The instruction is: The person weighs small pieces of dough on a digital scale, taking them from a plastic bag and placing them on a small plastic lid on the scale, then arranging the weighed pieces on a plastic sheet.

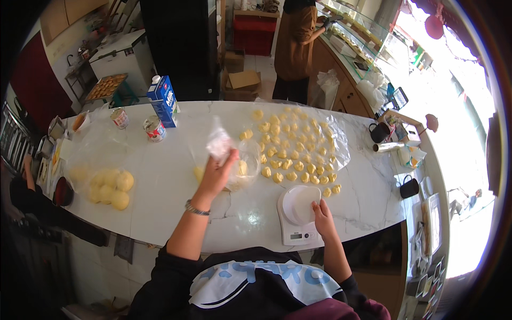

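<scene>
My left hand [217, 173] is closed on a crumpled, whitish plastic bag [218, 140], raised over the middle of the counter and partly blurred. Beneath that hand, a clear plastic sheet [250, 178] partly covers yellow dough [242, 167]. My right hand [323, 220] pinches a thin white dough scraper [307, 205], which overlaps the round platform of a white kitchen scale [291, 232] at the near edge. Many small yellow dough pieces [292, 154] lie spread out beyond the scale, several of them on clear plastic.
Larger dough balls [112, 188] sit under plastic on the left. A blue carton [164, 101] and two cans [154, 128] stand at the far side of the marble counter [176, 176]. Dark mugs [409, 187] are at the right. Another person [295, 48] works beside a glass case.
</scene>
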A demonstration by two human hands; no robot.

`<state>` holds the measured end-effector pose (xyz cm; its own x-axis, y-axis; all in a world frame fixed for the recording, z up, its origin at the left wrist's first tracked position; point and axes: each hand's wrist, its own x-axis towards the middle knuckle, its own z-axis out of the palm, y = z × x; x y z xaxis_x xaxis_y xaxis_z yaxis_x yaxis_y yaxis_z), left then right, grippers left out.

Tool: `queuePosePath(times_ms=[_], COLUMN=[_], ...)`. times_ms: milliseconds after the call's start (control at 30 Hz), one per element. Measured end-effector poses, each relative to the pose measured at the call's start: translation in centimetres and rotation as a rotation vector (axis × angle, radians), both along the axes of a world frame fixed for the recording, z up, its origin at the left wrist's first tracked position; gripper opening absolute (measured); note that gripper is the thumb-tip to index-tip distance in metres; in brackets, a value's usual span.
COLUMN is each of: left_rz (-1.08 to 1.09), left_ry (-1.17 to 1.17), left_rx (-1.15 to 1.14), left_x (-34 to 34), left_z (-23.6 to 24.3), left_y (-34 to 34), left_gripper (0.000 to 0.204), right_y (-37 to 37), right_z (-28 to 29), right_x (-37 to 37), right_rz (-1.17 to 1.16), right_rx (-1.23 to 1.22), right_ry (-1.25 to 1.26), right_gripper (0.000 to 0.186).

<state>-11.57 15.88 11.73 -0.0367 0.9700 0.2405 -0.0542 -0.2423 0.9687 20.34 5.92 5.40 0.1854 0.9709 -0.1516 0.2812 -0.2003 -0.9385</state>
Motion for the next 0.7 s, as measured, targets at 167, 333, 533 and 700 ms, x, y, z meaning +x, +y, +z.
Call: queuePosePath(times_ms=[167,333,533,700], left_rz=[-0.251,-0.245,0.441,0.308], left_ry=[0.546,-0.013,0.135,0.621], left_rx=[0.063,0.026,-0.119,-0.017], left_x=[3.0,2.2,-8.0,-9.7], left_z=[-3.9,-1.5,-6.7,-11.6], left_y=[2.5,1.5,0.1,-1.3], left_gripper=[0.025,0.030,0.034,0.038], right_y=[0.3,0.7,3.2,11.5], right_z=[1.3,4.4,11.8,7.5], right_x=[0.2,-1.2,-13.2,-24.6], right_rz=[0.022,0.108,0.997,0.916], right_rx=[-0.004,0.083,-0.093,0.195], right_ry=[0.027,-0.101,-0.377,-0.708], right_gripper=[0.025,0.023,0.034,0.032])
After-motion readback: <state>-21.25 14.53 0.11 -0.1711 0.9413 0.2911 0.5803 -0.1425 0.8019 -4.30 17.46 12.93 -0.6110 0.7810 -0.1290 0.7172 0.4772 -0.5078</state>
